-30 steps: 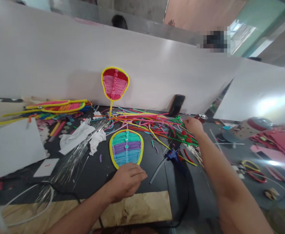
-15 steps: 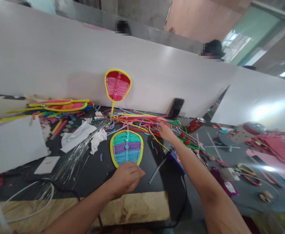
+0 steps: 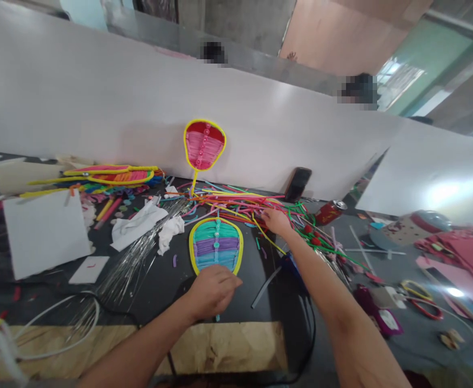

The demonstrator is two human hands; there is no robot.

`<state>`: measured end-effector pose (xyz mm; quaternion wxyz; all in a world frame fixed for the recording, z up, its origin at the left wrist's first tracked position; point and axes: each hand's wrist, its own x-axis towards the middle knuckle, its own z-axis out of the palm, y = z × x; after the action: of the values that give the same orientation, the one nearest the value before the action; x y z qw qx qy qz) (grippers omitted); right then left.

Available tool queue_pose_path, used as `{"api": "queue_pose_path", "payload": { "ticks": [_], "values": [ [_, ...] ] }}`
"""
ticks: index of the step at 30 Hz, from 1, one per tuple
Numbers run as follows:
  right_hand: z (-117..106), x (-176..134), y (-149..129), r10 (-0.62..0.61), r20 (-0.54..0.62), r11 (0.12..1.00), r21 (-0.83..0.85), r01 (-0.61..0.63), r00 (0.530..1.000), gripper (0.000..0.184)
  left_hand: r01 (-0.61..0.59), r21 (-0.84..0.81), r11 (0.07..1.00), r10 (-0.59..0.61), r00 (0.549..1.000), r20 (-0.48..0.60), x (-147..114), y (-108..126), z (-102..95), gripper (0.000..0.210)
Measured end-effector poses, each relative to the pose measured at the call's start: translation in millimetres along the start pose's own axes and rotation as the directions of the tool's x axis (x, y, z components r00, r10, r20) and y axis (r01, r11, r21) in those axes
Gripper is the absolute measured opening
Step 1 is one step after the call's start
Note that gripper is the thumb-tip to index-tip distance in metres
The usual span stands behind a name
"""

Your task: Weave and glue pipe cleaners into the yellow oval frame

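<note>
My left hand [image 3: 214, 291] is closed at the lower end of a pipe-cleaner fan [image 3: 217, 245] with green, purple and blue bands and a yellow rim. The hand covers the fan's bottom edge, and a short light-blue end shows below it. Farther off, my right hand [image 3: 276, 220] reaches into a heap of loose coloured pipe cleaners [image 3: 236, 202]. Its fingers are drawn together; what is between them is too small to make out. A yellow pipe cleaner [image 3: 261, 230] runs beside this hand. Behind the heap, a pink and red fan [image 3: 204, 145] stands upright against the white partition.
A phone [image 3: 298, 184] leans on the partition, near a red can [image 3: 330, 212]. Silver strands [image 3: 133, 269] and crumpled tissue [image 3: 171, 234] lie left of the fan. A blue device [image 3: 295, 269] with a black cord is under my right forearm. Brown paper [image 3: 228, 347] lies along the front.
The view has shifted slightly, so everything sits a little farther right. My right hand stays at the pipe-cleaner heap. A light-blue end now shows below my left hand.
</note>
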<state>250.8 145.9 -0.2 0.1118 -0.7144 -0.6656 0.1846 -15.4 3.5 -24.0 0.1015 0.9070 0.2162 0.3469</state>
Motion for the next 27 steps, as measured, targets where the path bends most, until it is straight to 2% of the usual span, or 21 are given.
{"api": "queue_pose_path", "payload": {
  "ticks": [3,5,8,10,12,14,16,18,20,21,24,25,27],
  "values": [
    [-14,-11,8,-0.078,0.022,0.977,0.203,0.072,0.997,0.024,0.009,-0.011,1.0,-0.01,0.999,-0.031,-1,-1,2.1,0.025],
    [-22,-24,12,-0.138,0.066,0.929,0.354,0.106,0.988,0.031,0.036,-0.022,0.999,-0.037,0.997,-0.07,-1,-1,3.7,0.025],
    [-29,-50,12,-0.235,0.143,0.833,0.539,0.123,0.962,0.039,0.188,-0.048,0.981,-0.194,0.968,-0.158,2,-3,1.9,0.026],
    [-27,-70,5,-0.294,0.191,0.78,0.614,0.12,0.936,0.041,0.323,-0.096,0.941,-0.336,0.924,-0.184,6,-4,-3.5,0.026],
    [-22,-90,-7,-0.346,0.242,0.746,0.657,0.109,0.907,0.039,0.409,-0.141,0.902,-0.43,0.883,-0.189,11,-4,-10.4,0.029],
    [-16,-111,-21,-0.407,0.287,0.723,0.681,0.114,0.867,0.035,0.404,-0.137,0.904,-0.424,0.888,-0.18,17,-2,-15.7,0.03],
    [-9,-129,-34,-0.532,0.316,0.695,0.693,0.192,0.786,0.034,0.332,-0.09,0.939,-0.342,0.929,-0.143,22,2,-17.7,0.027],
    [-3,-143,-43,-0.58,0.32,0.68,0.697,0.228,0.749,0.033,0.27,-0.05,0.962,-0.273,0.96,-0.057,26,8,-17.3,0.024],
    [2,-153,-46,-0.567,0.3,0.682,0.693,0.232,0.767,0.03,0.277,-0.046,0.96,-0.276,0.96,0.042,28,15,-16.7,0.025],
    [3,-156,-46,-0.541,0.276,0.687,0.69,0.228,0.794,0.028,0.308,-0.053,0.95,-0.303,0.949,0.09,29,18,-16.8,0.026],
    [8,-160,-43,-0.411,0.145,0.658,0.731,0.182,0.9,0.022,0.474,-0.091,0.876,-0.454,0.874,0.173,31,24,-18.1,0.025],
    [10,-160,-42,-0.363,0.122,0.61,0.781,0.137,0.924,0.02,0.542,-0.11,0.833,-0.52,0.835,0.179,32,24,-18.4,0.025],
    [15,-157,-41,-0.293,0.131,0.424,0.906,0.006,0.947,0.023,0.667,-0.166,0.726,-0.647,0.745,0.16,35,23,-17.5,0.026]
  ]
}}
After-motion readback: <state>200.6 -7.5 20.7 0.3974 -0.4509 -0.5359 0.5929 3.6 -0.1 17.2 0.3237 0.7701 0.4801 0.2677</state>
